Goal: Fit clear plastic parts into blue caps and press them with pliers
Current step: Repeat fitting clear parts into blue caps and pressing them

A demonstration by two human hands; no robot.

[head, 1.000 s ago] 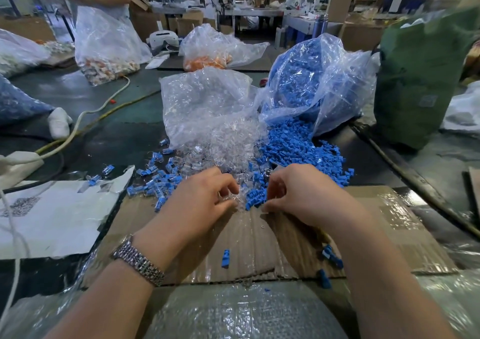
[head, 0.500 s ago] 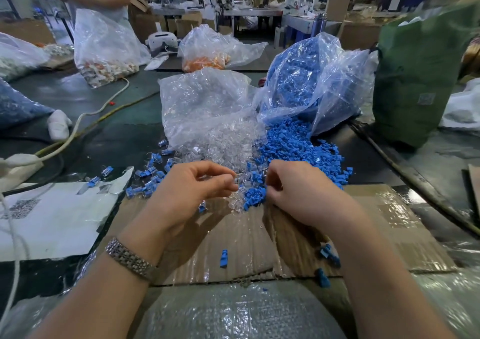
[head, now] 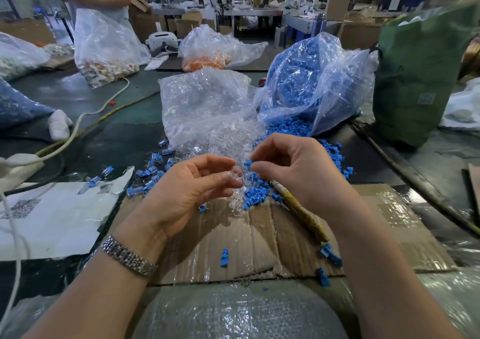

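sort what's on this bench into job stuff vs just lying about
Job: left hand pinching a clear part; right hand pinching a blue cap; clear parts bag; blue caps bag.
Lying about: orange parts bag; green sack; white cable.

Two hands met above a cardboard sheet, with two spilling bags behind them.

We saw the left hand (head: pixel 187 193) and the right hand (head: pixel 293 172) raised over the cardboard sheet (head: pixel 259 242) on the bench (head: pixel 124 141). Behind them lay the bag of clear parts (head: pixel 205 105), and to its right the bag of caps (head: pixel 306 84), each spilling toward us. A paper sheet (head: pixel 52 219) lay left of the cardboard; a tall sack (head: pixel 415 79) stood far right.
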